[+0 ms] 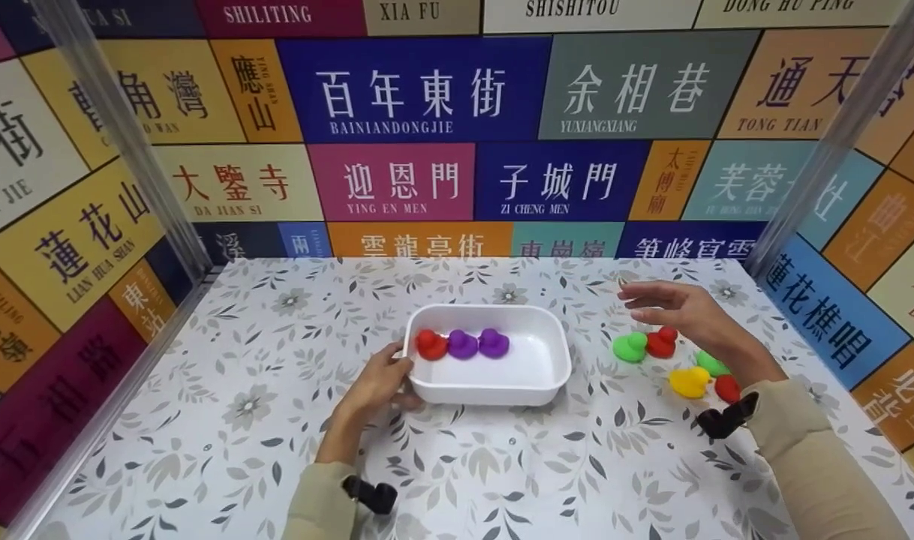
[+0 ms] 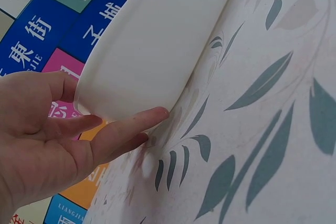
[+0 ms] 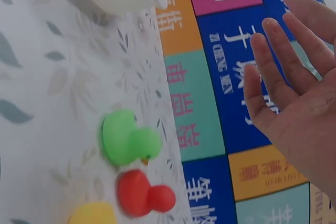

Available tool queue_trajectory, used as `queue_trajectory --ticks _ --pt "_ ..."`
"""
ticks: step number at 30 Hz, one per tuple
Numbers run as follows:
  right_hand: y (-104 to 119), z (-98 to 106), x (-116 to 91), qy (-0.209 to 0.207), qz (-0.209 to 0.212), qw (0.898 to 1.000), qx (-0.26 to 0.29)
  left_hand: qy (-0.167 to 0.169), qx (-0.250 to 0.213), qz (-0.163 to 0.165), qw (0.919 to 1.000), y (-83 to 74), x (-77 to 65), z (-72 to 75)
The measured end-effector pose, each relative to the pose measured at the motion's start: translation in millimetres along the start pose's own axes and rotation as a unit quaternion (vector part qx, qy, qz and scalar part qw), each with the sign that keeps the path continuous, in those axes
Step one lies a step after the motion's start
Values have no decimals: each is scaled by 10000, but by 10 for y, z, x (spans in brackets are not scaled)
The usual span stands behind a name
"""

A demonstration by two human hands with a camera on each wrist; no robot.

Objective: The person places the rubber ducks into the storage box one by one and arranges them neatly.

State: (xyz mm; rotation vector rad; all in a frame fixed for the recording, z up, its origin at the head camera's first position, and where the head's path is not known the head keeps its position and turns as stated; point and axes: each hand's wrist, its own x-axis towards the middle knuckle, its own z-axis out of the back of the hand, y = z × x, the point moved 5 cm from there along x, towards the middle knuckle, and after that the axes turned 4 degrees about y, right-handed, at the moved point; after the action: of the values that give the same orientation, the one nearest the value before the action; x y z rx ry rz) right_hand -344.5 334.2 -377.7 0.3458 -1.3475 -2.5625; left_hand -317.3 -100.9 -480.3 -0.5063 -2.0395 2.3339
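Observation:
A white plastic tub (image 1: 494,394) stands on the patterned tabletop. Inside lie a red rubber duck (image 1: 430,345) and two purple rubber ducks (image 1: 462,345), in a row along the far side. My left hand (image 1: 382,382) holds the tub's left end, some digits along its outer wall (image 2: 147,40) and one passing behind its edge. Raised over the table to the right is my right hand (image 1: 674,307), its fingers loosely extended and holding nothing. Nearest to it are a green duck (image 1: 628,348) and a red duck (image 1: 661,343).
Closer to me on the right lie a yellow duck (image 1: 690,382), another green duck (image 1: 711,363) partly hidden by my right arm, and another red duck (image 1: 727,388). Panels printed with place names (image 1: 412,90) wall in the table's back and sides.

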Motion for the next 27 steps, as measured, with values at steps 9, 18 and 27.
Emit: queue_trajectory --ticks 9,18,27 --pt "-437 281 -340 -518 -38 9986 81 85 -107 14 9999 -8 -1 -21" --pt "-890 494 -791 -1207 -142 9923 -242 119 -154 -5 9998 -1 6 -33" --pt "-1230 629 -1144 -1617 -305 9862 -198 52 -69 -100 9999 -1 3 -10"
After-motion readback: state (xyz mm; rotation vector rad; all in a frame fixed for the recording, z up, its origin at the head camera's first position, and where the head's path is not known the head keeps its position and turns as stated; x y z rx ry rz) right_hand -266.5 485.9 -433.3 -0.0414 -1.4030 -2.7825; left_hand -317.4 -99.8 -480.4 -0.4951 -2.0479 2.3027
